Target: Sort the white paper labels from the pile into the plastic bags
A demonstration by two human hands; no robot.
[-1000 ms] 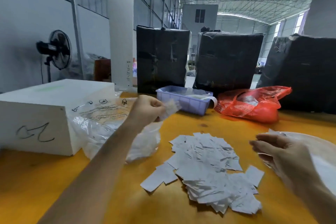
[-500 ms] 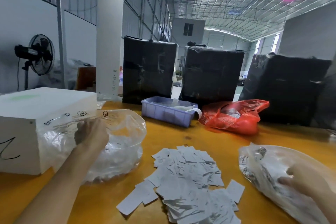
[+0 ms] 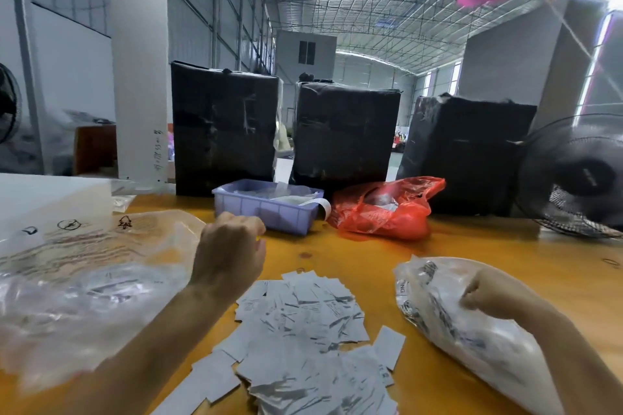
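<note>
The labels [image 3: 296,340] are small white paper rectangles with grey print, heaped loosely at the near middle of the orange counter [image 3: 488,246]. The pile is longer than it is wide, its long axis running from the near edge away toward the far side, and the slips within it lie at all angles, overlapping. One slip [image 3: 389,347] sits apart at the pile's right edge, its long side tilted toward the right bag.

The left bag [image 3: 84,280], clear plastic with printed symbols and text, lies slumped along the counter's left side; what it holds is too blurred to tell. The right bag [image 3: 455,323], also clear with dark print, lies on the right side with its long axis slanting from the middle of the counter to the near right corner, and it looks filled with white paper.

The left hand [image 3: 229,256] hangs above the counter between the left bag and the pile, fingers curled into a fist; nothing shows in its grip. The right hand [image 3: 488,293] rests on the right bag with fingers curled, probably gripping the plastic, though the view is soft there.

Along the far edge stand a lilac tray [image 3: 266,209], a red bag [image 3: 384,209] and three black parcels [image 3: 347,135].
</note>
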